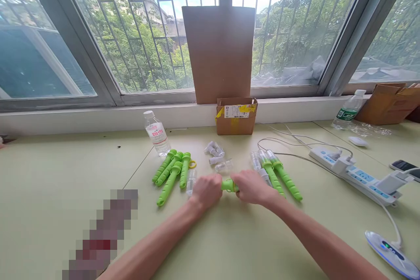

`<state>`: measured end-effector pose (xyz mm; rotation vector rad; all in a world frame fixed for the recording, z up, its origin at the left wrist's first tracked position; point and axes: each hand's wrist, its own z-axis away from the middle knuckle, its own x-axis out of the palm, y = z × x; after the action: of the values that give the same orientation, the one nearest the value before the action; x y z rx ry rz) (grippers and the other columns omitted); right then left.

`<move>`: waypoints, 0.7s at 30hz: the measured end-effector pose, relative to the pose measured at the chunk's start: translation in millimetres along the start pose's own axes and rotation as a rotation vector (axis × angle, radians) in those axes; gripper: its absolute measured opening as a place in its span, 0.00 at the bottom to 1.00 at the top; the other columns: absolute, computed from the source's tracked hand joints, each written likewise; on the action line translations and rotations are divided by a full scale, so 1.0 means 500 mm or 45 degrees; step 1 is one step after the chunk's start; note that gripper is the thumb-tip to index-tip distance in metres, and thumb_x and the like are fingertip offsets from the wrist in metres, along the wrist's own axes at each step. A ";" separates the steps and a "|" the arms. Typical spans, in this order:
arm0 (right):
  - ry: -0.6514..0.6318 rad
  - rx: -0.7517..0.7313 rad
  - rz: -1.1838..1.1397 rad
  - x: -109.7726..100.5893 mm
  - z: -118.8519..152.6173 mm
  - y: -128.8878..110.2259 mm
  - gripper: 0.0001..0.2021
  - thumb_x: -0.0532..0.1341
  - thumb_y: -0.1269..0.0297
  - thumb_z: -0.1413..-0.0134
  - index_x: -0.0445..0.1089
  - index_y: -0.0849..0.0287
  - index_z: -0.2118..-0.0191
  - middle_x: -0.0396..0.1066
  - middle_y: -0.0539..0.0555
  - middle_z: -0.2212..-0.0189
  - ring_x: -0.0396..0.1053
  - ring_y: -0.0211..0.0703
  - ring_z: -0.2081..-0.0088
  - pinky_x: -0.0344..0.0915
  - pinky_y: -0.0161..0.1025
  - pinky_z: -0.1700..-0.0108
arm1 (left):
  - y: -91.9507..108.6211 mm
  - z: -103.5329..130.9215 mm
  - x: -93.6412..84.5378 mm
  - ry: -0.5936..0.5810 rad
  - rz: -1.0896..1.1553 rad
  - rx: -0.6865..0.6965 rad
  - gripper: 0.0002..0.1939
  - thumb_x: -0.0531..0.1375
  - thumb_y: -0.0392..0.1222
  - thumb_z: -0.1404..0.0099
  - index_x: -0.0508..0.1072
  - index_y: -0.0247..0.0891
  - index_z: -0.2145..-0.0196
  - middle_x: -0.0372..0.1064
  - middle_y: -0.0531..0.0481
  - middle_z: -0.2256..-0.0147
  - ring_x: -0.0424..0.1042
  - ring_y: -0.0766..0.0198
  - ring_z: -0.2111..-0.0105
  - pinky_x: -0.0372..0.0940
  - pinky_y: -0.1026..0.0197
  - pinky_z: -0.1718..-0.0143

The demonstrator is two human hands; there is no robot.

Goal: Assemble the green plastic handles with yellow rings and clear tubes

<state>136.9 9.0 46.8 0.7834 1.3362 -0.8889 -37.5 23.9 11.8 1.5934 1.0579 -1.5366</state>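
Both of my hands are closed on one green plastic piece point(229, 185), held level just above the table. My left hand point(207, 190) wraps its left part and my right hand point(251, 187) its right part, so only the short middle shows. Several green ridged tubes point(169, 184) lie to the left, with a yellow ring point(193, 164) and a clear tube point(191, 182) beside them. Clear plastic caps and tubes point(224, 165) lie behind my hands. On the right are green tubes with clear tops point(288, 180), partly hidden by my right hand.
A water bottle point(157, 134) and a small cardboard box point(236, 118) stand at the back. To the right are a power strip point(357, 175) with cables, a second bottle point(348, 111), a phone point(405, 166) and a white oval device point(392, 254). A blurred patch covers the lower left.
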 end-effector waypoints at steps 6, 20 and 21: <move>0.092 0.059 -0.005 0.025 0.012 -0.002 0.09 0.57 0.73 0.53 0.67 0.59 0.63 0.73 0.55 0.72 0.72 0.48 0.70 0.52 0.36 0.73 | 0.002 -0.001 0.011 0.048 -0.018 0.005 0.12 0.49 0.28 0.43 0.71 0.33 0.67 0.71 0.40 0.71 0.72 0.54 0.69 0.60 0.58 0.72; 0.998 -0.307 -0.335 -0.032 0.083 -0.047 0.12 0.56 0.65 0.42 0.64 0.59 0.76 0.65 0.51 0.77 0.60 0.38 0.74 0.52 0.34 0.73 | 0.001 0.021 0.005 0.092 0.088 -0.086 0.10 0.51 0.37 0.39 0.73 0.35 0.68 0.71 0.44 0.74 0.69 0.58 0.74 0.54 0.59 0.74; 1.018 -0.388 -0.414 -0.050 0.095 -0.063 0.16 0.56 0.65 0.41 0.61 0.59 0.80 0.61 0.48 0.81 0.55 0.34 0.78 0.48 0.34 0.75 | 0.000 0.021 0.004 0.089 0.092 -0.083 0.11 0.51 0.36 0.39 0.73 0.35 0.68 0.70 0.44 0.75 0.69 0.58 0.75 0.54 0.59 0.75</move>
<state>130.7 -45.1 76.7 0.7137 2.2927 -0.5989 -42.1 14.6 8.8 1.6331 1.0661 -1.3942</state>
